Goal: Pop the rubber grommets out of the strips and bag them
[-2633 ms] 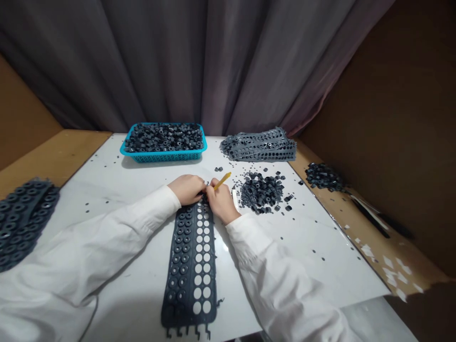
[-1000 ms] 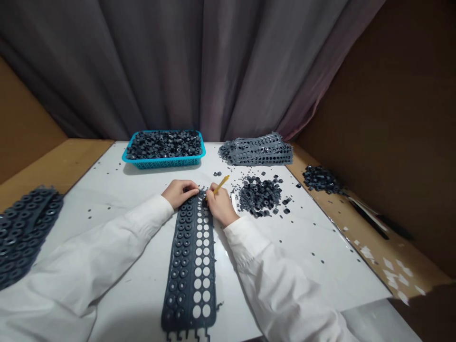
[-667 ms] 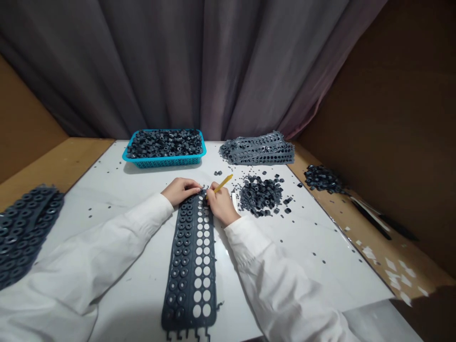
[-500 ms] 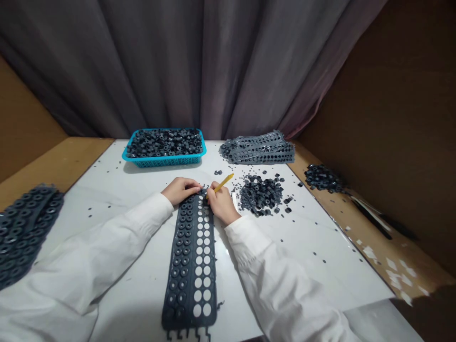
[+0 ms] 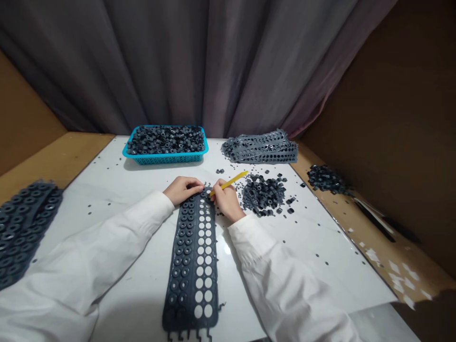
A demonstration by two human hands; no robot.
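A long dark rubber strip [image 5: 192, 256] lies lengthwise on the white board [image 5: 313, 266] in front of me. Its left columns hold small round rings, its right columns are empty holes. My left hand [image 5: 183, 188] rests curled on the strip's far end, fingers pressing it down. My right hand [image 5: 225, 202] sits at the strip's far right corner, closed on a thin yellow stick [image 5: 230, 181] whose tip points at the strip's top edge. A loose pile of small dark rings [image 5: 264, 193] lies just right of that hand.
A blue basket [image 5: 164, 156] full of dark rings stands at the back. Emptied grey strips are stacked [image 5: 261, 147] at the back right, and full dark strips [image 5: 21, 228] lie at the left. Another ring heap [image 5: 324, 178] and dark tools [image 5: 377, 221] rest on the wooden right edge.
The yellow stick has tilted flatter and swung outward to the right, and my right hand has shifted slightly right. My left hand stays on the strip's end.
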